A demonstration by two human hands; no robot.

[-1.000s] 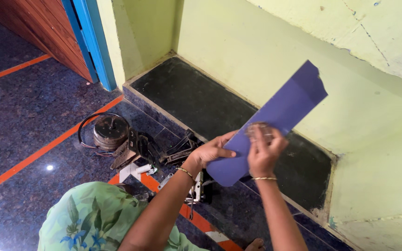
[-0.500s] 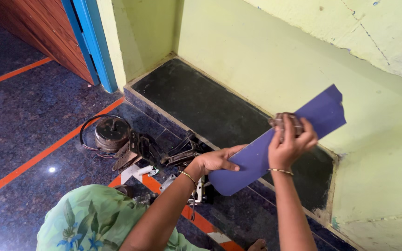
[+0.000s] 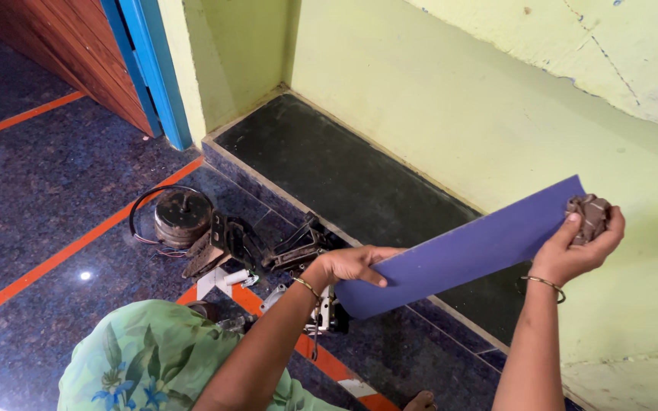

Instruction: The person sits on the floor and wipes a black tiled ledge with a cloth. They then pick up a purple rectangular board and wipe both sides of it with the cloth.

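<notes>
Blue blade (image 3: 466,251): left hand (image 3: 352,265) grips end; right hand (image 3: 579,243) fingers clutch rag (image 3: 589,216).

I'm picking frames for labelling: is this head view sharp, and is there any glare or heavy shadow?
Head view: mostly sharp, the blue blade and both hands crisp; one small glare spot on the polished floor; soft even light, faint shadow under the blade; wide-angle bending at the edges.

The blade (image 3: 466,251) is showing a smooth, matt purple painted face, and the crumpled rag (image 3: 589,216) at its far right end is looking like soft, grimy brown cloth. On the left, the motor (image 3: 182,217) is looking like dull, dusty metal. The floor (image 3: 47,198) is gleaming as glossy speckled stone, while the wall (image 3: 451,91) is showing matt, chipped green paint.
</notes>
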